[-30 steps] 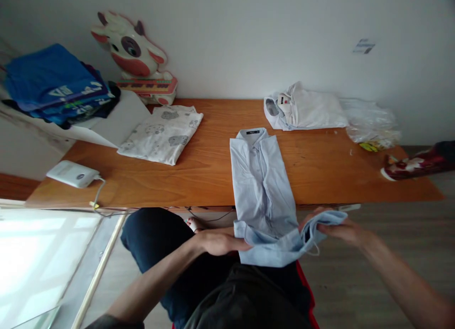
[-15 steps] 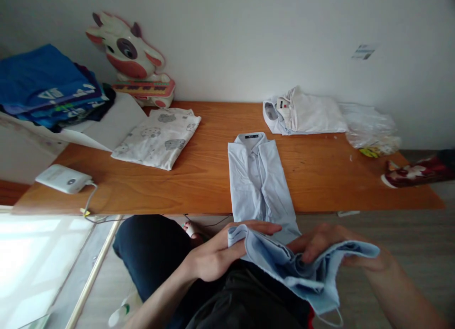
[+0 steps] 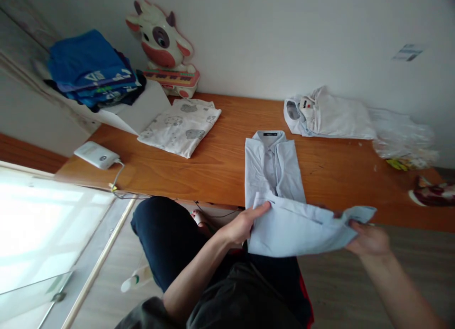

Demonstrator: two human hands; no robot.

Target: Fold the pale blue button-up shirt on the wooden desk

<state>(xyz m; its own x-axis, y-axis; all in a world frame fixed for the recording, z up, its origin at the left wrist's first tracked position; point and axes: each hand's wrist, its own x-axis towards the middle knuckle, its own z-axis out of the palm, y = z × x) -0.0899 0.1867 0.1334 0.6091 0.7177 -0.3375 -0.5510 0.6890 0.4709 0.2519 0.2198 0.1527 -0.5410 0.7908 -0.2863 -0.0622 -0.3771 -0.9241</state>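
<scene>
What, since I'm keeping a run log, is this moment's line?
left hand: holding light-blue shirt | right hand: holding same shirt | shirt: collar on table, lower part held up

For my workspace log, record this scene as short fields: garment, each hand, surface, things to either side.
Garment: light-blue shirt, collar end on the table, near end raised between both hands
Left hand: grips the raised part's left side
Right hand: grips its right end
Surface: wooden table
Left side: blue clothes pile, cow-shaped toy keyboard, patterned cloth, white device with cable
Right side: white garment, clear plastic bag
</scene>
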